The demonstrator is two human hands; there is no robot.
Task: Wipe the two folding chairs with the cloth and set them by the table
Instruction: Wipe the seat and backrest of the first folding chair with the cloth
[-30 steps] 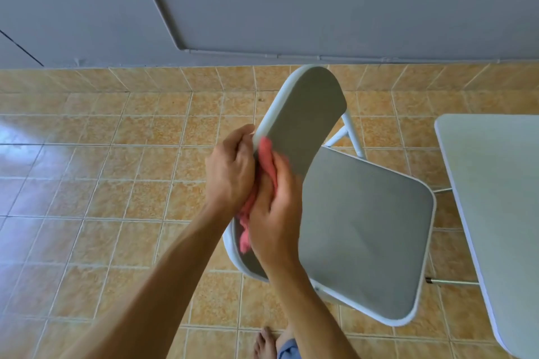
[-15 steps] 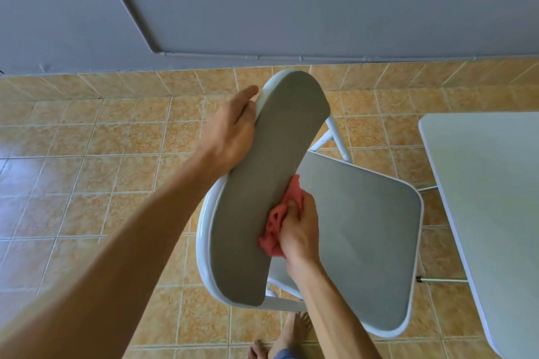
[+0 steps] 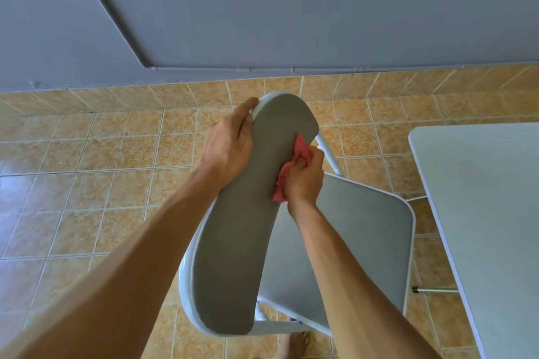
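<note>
Head view. The unfolded chair (image 3: 350, 242) stands on the tiled floor (image 3: 87, 183) just left of the table (image 3: 481, 213). The left hand (image 3: 227, 148) grips the upper rim of the backrest (image 3: 242, 242), fingers curled over the edge. The right hand (image 3: 303, 178) clutches the bunched pink cloth (image 3: 299, 148) and presses it against the backrest's grey front face, near its far end. A grey wall (image 3: 320, 9) stands behind.

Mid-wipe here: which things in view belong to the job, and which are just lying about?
Job: folding chair, cloth, table, left hand, right hand.
Lying about: tiled floor, grey wall, bare foot.
</note>
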